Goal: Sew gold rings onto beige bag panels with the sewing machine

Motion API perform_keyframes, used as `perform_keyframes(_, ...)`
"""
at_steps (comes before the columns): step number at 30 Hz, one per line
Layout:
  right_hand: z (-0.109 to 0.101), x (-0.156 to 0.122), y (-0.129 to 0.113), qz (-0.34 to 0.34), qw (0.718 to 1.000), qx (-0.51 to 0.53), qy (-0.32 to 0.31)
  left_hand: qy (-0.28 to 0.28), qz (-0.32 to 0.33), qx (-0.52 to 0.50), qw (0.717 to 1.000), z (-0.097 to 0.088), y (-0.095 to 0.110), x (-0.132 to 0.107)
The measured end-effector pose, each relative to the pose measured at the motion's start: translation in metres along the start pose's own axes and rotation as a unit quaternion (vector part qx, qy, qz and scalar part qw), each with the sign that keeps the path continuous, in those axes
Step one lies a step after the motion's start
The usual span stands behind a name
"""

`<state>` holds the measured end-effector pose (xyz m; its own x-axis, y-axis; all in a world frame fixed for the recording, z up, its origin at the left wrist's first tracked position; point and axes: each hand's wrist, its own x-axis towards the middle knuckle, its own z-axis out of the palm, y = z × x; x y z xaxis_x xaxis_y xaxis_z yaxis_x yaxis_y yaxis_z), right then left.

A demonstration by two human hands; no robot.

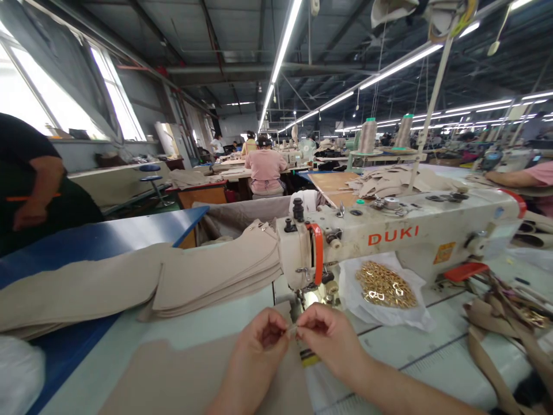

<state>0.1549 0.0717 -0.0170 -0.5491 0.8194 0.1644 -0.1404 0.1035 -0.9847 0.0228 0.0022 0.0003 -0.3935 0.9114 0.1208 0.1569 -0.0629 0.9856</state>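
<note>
Both hands are raised side by side in front of the needle area of the white sewing machine with red lettering [389, 222]. Left hand [259, 346]: thumb and forefinger pinched together on a small pale piece [292, 331]. Right hand [328, 334]: likewise pinched, fingertips almost meeting those of the left, on the same piece. Its material and exact shape are too small to tell. The two-sided fingertip pinch probably serves fine control; a full grip would likely cover so slight a thing.

Flat beige fabric panel [173, 377] lies on the pale green table [181, 325], its inner end beside the machine head, partly hidden by the left hand. Lying flat there, it presumably stays supported and within reach of the needle area.

Heap of small gold-coloured metal pieces [384, 285] sits on a white plastic sheet [421, 320] under the machine arm; the sheet likely keeps them gathered, close to the right hand. Stacked beige fabric panels [216, 274] lie left of the machine head, edges roughly aligned, perhaps for easy lifting one by one. Tangled brown fabric strips [477, 346] lie at the far right, apart from the hands.
</note>
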Motion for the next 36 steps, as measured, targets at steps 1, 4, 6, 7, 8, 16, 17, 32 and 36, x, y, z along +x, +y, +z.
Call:
perform_keyframes(1, -0.001, 0.000, 0.000, 0.004, 1.000, 0.010, -0.003, 0.000, 0.001, 0.007, 1.000, 0.000, 0.000, 0.000)
perform_keyframes(4, -0.003, 0.000, -0.002, 0.007, 1.000, 0.004, -0.023, -0.006, 0.005, 0.020, 1.000, -0.001, -0.001, 0.000)
perform_keyframes(6, -0.005, -0.002, -0.004, 0.001, 0.999, -0.034, -0.034, -0.011, 0.011, 0.029, 0.999, -0.001, -0.003, 0.000)
perform_keyframes(7, -0.006, -0.002, -0.006, -0.004, 0.998, -0.058, -0.037, -0.014, 0.014, 0.035, 0.999, -0.001, -0.003, 0.000)
perform_keyframes(8, -0.007, -0.003, -0.007, -0.010, 0.996, -0.083, -0.039, -0.018, 0.017, 0.043, 0.999, -0.001, -0.003, 0.000)
perform_keyframes(16, -0.012, 0.002, -0.009, 0.032, 0.990, -0.125, -0.051, -0.057, 0.122, 0.242, 0.961, -0.012, 0.007, 0.004)
perform_keyframes(17, -0.012, 0.004, -0.009, 0.057, 0.991, -0.112, -0.047, -0.036, 0.139, 0.279, 0.950, -0.015, 0.005, 0.006)
perform_keyframes(32, -0.011, 0.030, -0.029, 0.248, 0.949, -0.155, -0.117, -0.023, 0.192, 0.568, 0.800, 0.001, -0.005, -0.008)
perform_keyframes(36, -0.007, 0.036, -0.032, 0.263, 0.935, -0.189, -0.144, -0.016, 0.192, 0.566, 0.802, 0.002, -0.005, -0.012)
